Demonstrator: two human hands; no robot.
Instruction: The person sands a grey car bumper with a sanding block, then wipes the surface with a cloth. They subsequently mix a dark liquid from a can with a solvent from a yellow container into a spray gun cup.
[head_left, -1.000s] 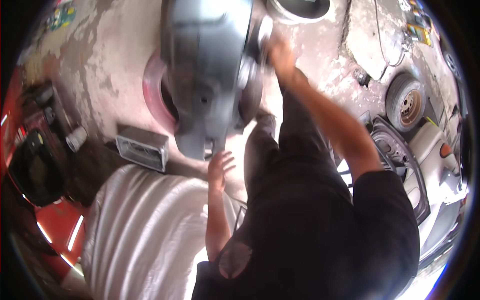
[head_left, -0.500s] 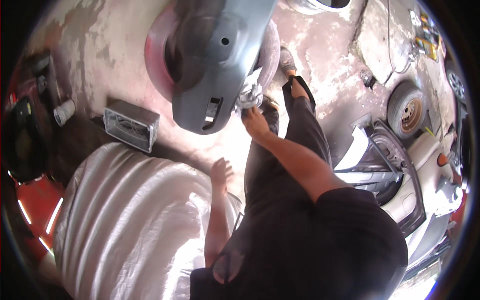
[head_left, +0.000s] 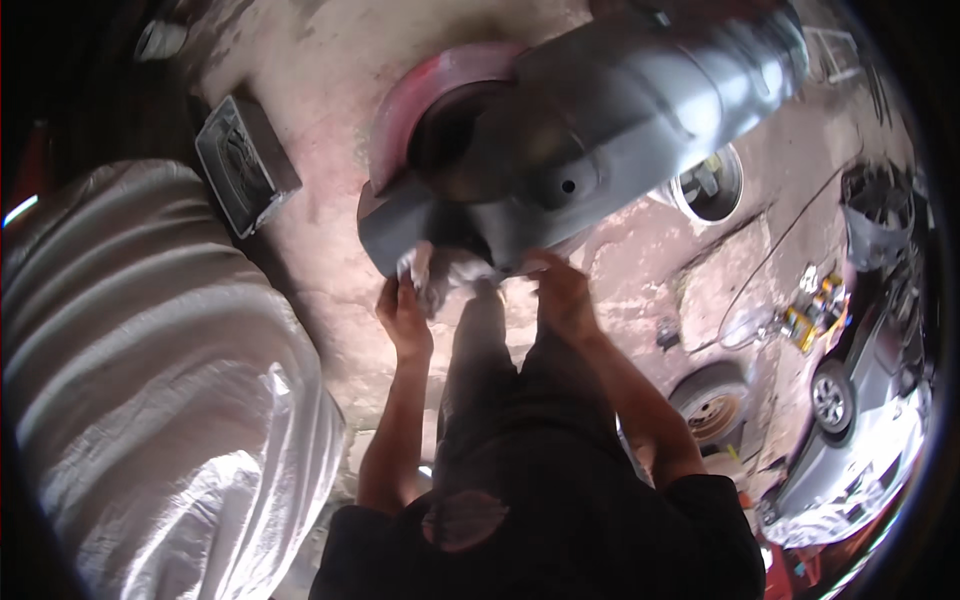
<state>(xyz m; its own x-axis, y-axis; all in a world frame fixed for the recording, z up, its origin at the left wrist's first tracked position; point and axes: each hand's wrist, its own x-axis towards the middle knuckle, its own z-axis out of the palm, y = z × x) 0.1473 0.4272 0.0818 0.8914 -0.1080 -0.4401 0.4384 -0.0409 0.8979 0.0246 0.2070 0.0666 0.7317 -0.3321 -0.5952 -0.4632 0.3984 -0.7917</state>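
A dark grey car bumper lies across a pinkish round support, perhaps a tyre, in front of me. Its near edge is close to both hands. A crumpled whitish cloth hangs between my hands against that edge, blurred by motion. My left hand is closed on the cloth's left end, below the bumper's near left end. To the right, my right hand has curled fingers at the bumper's near edge; what they hold is smeared and partly hidden.
A silvery cover drapes a large bulky shape on the left. Behind it stands an open grey box. At right are a wheel rim, a tyre with a rusty rim, yellow items and a silver car.
My view has turned, so the bumper now slants to the upper right. My left hand, earlier apart and spread, has come up to the cloth that was in my right hand.
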